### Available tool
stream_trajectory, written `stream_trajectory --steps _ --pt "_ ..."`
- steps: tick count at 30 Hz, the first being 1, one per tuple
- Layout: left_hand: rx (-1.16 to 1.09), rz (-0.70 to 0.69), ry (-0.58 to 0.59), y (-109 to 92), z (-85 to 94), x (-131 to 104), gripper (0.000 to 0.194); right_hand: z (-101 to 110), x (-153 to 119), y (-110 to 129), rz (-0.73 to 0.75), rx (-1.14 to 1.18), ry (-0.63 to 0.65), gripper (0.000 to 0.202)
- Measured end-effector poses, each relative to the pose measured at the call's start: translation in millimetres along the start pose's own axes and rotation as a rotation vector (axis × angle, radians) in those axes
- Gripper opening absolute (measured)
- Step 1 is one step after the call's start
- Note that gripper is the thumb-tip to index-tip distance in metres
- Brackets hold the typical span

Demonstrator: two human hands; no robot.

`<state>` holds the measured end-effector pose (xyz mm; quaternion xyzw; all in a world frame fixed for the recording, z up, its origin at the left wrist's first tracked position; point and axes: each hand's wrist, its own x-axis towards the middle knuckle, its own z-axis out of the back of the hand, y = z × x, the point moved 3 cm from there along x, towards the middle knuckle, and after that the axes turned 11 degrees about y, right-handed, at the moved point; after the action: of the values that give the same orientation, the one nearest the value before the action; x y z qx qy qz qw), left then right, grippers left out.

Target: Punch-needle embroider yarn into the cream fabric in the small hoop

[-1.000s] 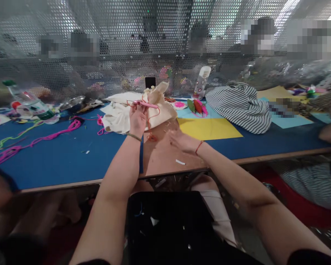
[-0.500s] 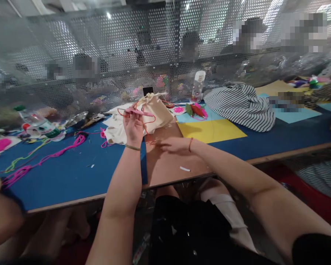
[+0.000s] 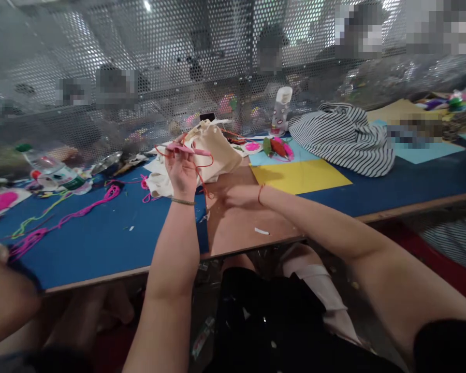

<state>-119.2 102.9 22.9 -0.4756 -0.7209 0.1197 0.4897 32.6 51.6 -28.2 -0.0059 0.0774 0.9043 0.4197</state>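
Head view: left hand [image 3: 183,171] held a slim pink rod-like piece [image 3: 199,152] amid thin orange yarn [image 3: 212,161] — right hand [image 3: 238,197] blurred, grip undeterminable — and untangled slack appeared advisable.

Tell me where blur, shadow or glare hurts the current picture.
In the head view, the right hand is smeared; same head view, shadow darkens the brown board near it; again in the head view, bright glints speckle the perforated screen.
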Motion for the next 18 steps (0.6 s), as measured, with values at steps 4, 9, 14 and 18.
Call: stream_trajectory --steps 4,9,14,18 --pt "-0.058 0.053 0.017 7 6.0 3 0.021 -8 -12 56 0.562 0.345 0.342 0.028" --pt "-0.07 0.146 0.034 19 8.7 3 0.02 -10 1 65 0.156 0.132 0.093 0.032" --pt "-0.046 0.179 0.001 24 10.3 4 0.023 -42 -73 116 0.425 0.082 0.021 0.04" --pt "-0.031 0.205 -0.007 28 9.4 5 0.019 -49 -130 102 0.26 0.234 -0.137 0.039"
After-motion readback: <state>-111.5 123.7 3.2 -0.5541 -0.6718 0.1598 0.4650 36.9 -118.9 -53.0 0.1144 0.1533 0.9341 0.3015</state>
